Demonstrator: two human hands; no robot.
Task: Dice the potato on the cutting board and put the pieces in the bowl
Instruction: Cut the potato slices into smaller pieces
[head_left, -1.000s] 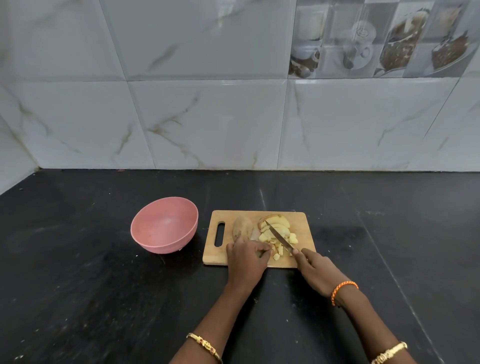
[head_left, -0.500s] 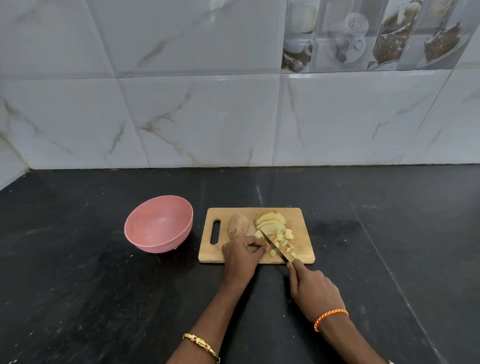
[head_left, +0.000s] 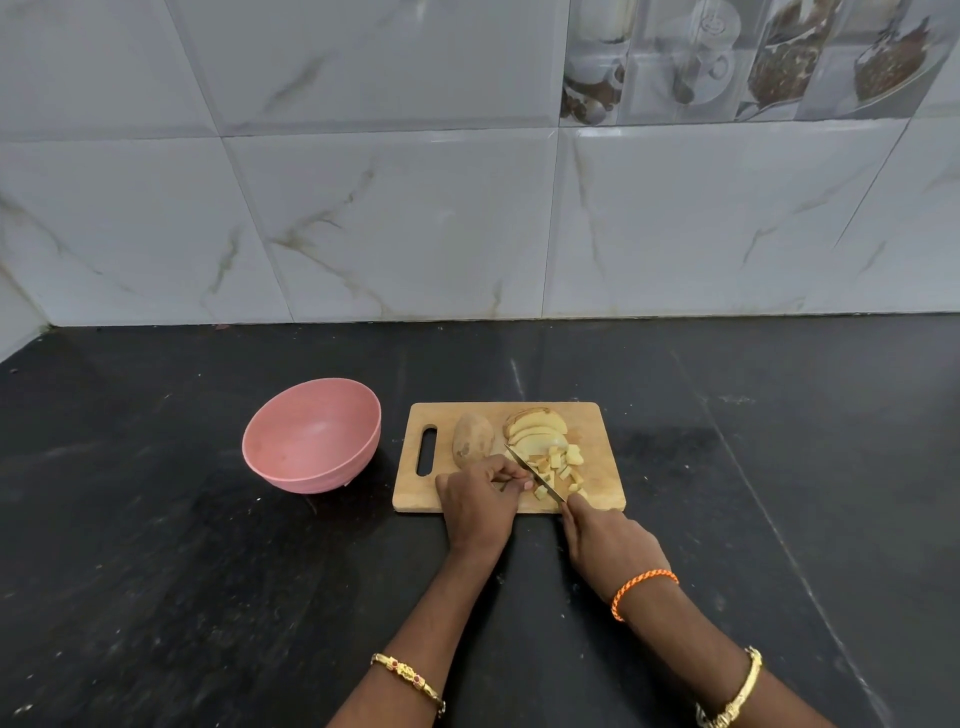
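Head view is looking down at a wooden cutting board (head_left: 602, 431) lying on a dark stone surface (head_left: 156, 571), with a tiled wall (head_left: 415, 218) standing at the far side. The right hand (head_left: 608, 545) is gripping the handle of a knife (head_left: 535, 480), fingers wrapped round it, and the blade is slanting from near right to far left across the middle of the board. The left hand (head_left: 480, 506) is sitting at the board's near edge, its curled fingers (head_left: 511, 475) pinching a pale potato piece just left of the blade. A half potato (head_left: 471, 440) with its skin up is lying on the board beside the handle slot. Potato slices (head_left: 537, 431) are fanning out at the far right of the board, and diced pieces (head_left: 563, 470) are lying just near of them, right of the blade. A pink bowl (head_left: 311, 436) is standing on the surface just left of the board, tilted a little. An orange wristband (head_left: 641, 590) is circling the right wrist.
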